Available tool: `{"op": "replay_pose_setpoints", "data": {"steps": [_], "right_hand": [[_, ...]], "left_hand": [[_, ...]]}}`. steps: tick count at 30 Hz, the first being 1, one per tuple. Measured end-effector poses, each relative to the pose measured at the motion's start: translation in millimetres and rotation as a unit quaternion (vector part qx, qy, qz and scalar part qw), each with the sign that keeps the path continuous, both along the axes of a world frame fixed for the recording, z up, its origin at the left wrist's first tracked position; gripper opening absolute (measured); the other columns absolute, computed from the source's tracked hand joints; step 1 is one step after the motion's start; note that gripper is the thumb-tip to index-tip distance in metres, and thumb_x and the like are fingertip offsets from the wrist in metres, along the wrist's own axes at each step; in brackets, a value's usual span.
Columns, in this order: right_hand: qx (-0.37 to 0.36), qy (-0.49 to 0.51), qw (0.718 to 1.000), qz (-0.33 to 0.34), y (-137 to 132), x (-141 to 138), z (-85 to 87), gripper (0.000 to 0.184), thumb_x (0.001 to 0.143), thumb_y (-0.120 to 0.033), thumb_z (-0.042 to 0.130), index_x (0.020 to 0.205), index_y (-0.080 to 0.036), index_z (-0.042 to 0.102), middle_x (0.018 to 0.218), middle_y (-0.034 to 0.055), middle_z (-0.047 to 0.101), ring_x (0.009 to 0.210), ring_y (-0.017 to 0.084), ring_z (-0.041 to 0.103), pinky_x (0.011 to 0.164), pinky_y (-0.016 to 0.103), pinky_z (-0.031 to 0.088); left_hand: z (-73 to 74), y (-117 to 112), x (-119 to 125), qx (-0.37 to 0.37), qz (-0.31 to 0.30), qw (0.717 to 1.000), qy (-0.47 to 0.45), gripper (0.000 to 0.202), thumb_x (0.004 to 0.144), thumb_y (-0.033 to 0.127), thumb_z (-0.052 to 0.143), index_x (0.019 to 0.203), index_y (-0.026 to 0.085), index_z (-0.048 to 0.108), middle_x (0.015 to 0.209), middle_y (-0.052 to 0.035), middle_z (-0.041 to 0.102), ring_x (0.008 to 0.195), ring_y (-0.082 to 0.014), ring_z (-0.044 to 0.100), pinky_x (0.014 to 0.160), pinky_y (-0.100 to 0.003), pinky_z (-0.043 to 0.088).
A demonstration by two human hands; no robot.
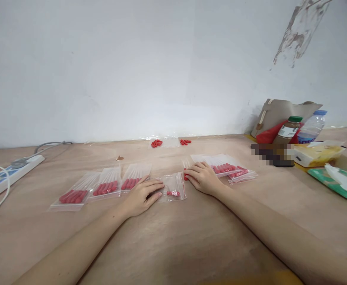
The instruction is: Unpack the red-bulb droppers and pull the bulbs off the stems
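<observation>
My left hand [143,194] lies flat with fingers stretched out on the left part of a small clear zip bag [175,187] that holds a few red capsules. My right hand [202,177] rests at the bag's right edge, fingers curled, with a red capsule [185,177] at its fingertips. Left of my hands lie three filled bags of red capsules [106,186] in a row. To the right of my right hand lies a pile of filled bags [231,168].
Two small heaps of loose red capsules [156,143] lie by the wall on clear plastic. A white power strip [16,170] with cables sits far left. At the right stand a beige bag [280,113], a jar [288,130], a water bottle [312,126] and tissue packs [336,182].
</observation>
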State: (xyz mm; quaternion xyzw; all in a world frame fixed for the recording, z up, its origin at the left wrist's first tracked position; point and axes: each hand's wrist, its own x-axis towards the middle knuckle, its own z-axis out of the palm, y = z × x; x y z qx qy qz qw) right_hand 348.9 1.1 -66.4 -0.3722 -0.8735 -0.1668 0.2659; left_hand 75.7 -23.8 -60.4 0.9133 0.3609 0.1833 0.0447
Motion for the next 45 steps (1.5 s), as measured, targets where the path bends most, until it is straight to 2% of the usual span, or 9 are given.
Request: {"op": "replay_pose_setpoints", "data": {"steps": [4,8,14,21,25,28,31,39,45], "right_hand": [[0.000,0.050,0.999,-0.019,0.5,-8.3,0.3,0.023,0.088,-0.024,0.043,0.098,-0.018,0.063,0.092,0.0066,0.067,0.088,0.019,0.052,0.077,0.033,0.033],[-0.016,0.050,0.999,-0.011,-1.0,-14.9,0.5,0.019,0.086,-0.023,0.046,0.093,-0.019,0.063,0.090,0.0046,0.067,0.089,0.018,0.051,0.080,0.034,0.031],[-0.048,0.065,0.996,-0.030,-2.9,-16.7,2.4,0.018,0.081,-0.032,0.054,0.090,-0.019,0.063,0.090,0.0051,0.065,0.090,0.019,0.051,0.081,0.035,0.031],[-0.054,0.071,0.996,-0.018,-2.1,-17.7,1.1,0.016,0.082,-0.030,0.051,0.087,-0.019,0.062,0.092,0.0055,0.064,0.091,0.020,0.051,0.083,0.035,0.029],[-0.058,0.092,0.994,-0.013,-4.5,-17.5,3.2,0.015,0.080,-0.029,0.053,0.085,-0.018,0.063,0.089,0.0061,0.064,0.089,0.019,0.051,0.082,0.035,0.029],[-0.072,0.116,0.991,0.002,-9.2,-20.0,5.7,0.011,0.077,-0.026,0.056,0.076,-0.018,0.063,0.078,0.0043,0.062,0.082,0.017,0.050,0.079,0.034,0.029],[-0.111,0.133,0.984,0.039,-15.4,-24.9,6.9,0.012,0.074,-0.028,0.059,0.068,-0.019,0.063,0.069,0.0014,0.059,0.075,0.015,0.048,0.078,0.034,0.027],[-0.236,0.076,0.964,0.094,-29.7,-33.0,15.3,0.017,0.078,-0.039,0.058,0.080,-0.026,0.069,0.071,-0.0004,0.059,0.079,0.015,0.046,0.080,0.035,0.024],[-0.257,0.040,0.960,0.105,-32.7,-35.3,17.1,0.024,0.072,-0.048,0.062,0.081,-0.027,0.070,0.074,-0.0002,0.060,0.079,0.016,0.048,0.086,0.039,0.024]], "left_hand": [[-0.5,0.7,-0.2,-0.003,-0.002,1.000,0.008,0.033,0.089,0.032,0.040,0.117,0.024,0.055,0.120,-0.0048,0.058,0.115,-0.0182,0.050,0.108,-0.046,0.021],[-0.8,0.7,-0.3,-0.003,0.005,1.000,0.006,0.034,0.089,0.033,0.039,0.118,0.024,0.055,0.121,-0.0046,0.058,0.116,-0.0182,0.048,0.108,-0.045,0.021],[1.2,-3.5,-1.7,0.007,0.036,0.999,0.005,0.033,0.087,0.034,0.041,0.115,0.025,0.056,0.118,-0.0036,0.060,0.115,-0.0191,0.050,0.109,-0.050,0.012],[7.9,-12.5,-4.8,0.063,0.069,0.996,-0.010,0.021,0.078,0.030,0.051,0.090,0.024,0.067,0.100,-0.0012,0.068,0.095,-0.0195,0.062,0.108,-0.053,0.010],[8.0,-12.1,-1.6,0.056,0.078,0.995,-0.011,0.030,0.081,0.038,0.050,0.104,0.025,0.063,0.109,-0.0035,0.065,0.102,-0.0209,0.058,0.106,-0.052,0.018],[7.7,-10.6,0.4,0.035,0.071,0.997,0.003,0.035,0.082,0.040,0.047,0.113,0.027,0.058,0.120,-0.0043,0.058,0.111,-0.0215,0.053,0.103,-0.050,0.025],[7.9,-9.8,1.4,0.019,0.066,0.997,0.019,0.035,0.085,0.041,0.044,0.114,0.027,0.058,0.122,-0.0038,0.057,0.113,-0.0214,0.050,0.103,-0.050,0.024],[6.0,-10.0,3.5,0.018,0.062,0.998,0.024,0.035,0.086,0.041,0.043,0.115,0.028,0.057,0.121,-0.0030,0.058,0.114,-0.0213,0.049,0.104,-0.051,0.019],[5.4,-9.4,3.4,0.019,0.063,0.998,0.015,0.034,0.086,0.040,0.044,0.115,0.029,0.057,0.121,-0.0025,0.058,0.113,-0.0216,0.050,0.103,-0.051,0.020]]}}
